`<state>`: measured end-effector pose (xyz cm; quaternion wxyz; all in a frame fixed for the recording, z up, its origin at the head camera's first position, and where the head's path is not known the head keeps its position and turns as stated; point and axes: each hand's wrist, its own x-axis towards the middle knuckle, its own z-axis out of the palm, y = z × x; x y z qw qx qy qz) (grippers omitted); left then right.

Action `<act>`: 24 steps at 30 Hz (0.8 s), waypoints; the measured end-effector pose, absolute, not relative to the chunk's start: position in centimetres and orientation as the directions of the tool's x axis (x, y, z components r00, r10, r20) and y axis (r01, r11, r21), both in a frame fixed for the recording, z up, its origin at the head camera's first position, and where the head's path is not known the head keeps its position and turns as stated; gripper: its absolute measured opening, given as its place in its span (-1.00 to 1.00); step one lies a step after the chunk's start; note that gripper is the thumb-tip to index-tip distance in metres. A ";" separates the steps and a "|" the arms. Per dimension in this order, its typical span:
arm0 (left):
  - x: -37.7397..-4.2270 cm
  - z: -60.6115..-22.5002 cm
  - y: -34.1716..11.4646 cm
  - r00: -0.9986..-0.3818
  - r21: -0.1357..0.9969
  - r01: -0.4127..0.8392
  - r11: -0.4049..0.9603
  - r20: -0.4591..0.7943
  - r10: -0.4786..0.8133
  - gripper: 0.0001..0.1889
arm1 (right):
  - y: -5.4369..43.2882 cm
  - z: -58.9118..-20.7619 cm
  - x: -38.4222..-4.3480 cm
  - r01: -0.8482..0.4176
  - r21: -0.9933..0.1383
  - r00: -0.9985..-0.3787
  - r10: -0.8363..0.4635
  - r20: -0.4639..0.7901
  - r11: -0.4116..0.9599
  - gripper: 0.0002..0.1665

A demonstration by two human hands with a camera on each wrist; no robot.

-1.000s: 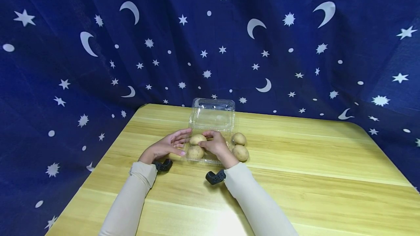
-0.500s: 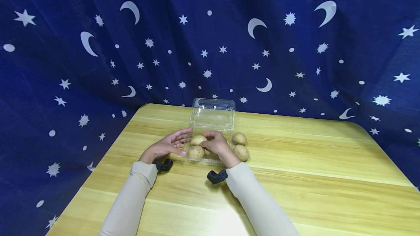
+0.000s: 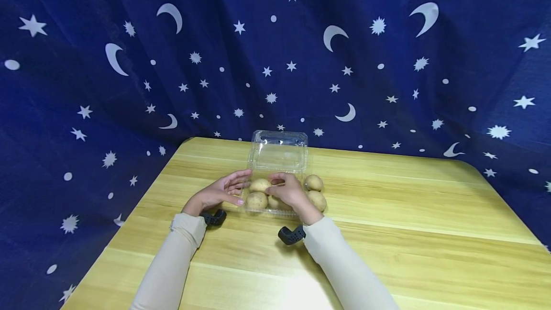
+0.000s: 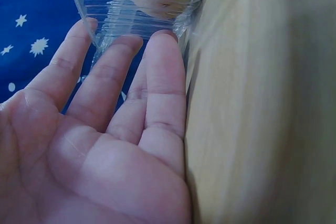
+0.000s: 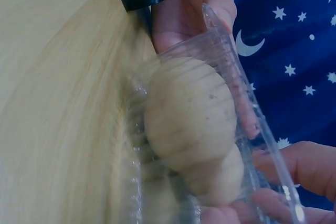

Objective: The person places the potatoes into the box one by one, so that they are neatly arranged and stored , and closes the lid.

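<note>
Apparently packing potatoes [image 3: 257,201] into tub [image 3: 279,156], with left hand [image 3: 217,193] straight-fingered, right hand [image 3: 292,192] loosely spread, seemingly empty. Likely needs outside pair [image 3: 316,201] next.

You've got dark blue cloth [image 3: 297,23] hanging ahead, beyond the far edge of the table [image 3: 413,214] and round to your left, printed with white moons [image 3: 329,37], stars [image 3: 33,25], dots [image 3: 12,64]. Table's yellowish wood, streaky grain, rounded far corners, bright glare [image 3: 301,293] near you.
</note>
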<state>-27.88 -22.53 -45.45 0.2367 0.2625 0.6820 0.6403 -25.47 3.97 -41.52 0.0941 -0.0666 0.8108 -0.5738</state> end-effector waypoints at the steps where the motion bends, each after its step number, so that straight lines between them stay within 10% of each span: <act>1: -27.9 -45.4 -22.5 -0.751 0.998 0.055 0.043 0.013 0.660 0.14 | 4.1 -41.4 -25.4 -0.005 -0.942 -0.973 -0.217 -0.072 0.335 -0.48; 24: -27.8 -45.4 -22.6 -0.755 0.996 0.068 0.061 0.012 0.655 0.15 | 7.1 -41.7 -24.4 -0.240 -0.956 -0.917 -0.363 0.166 0.169 -0.54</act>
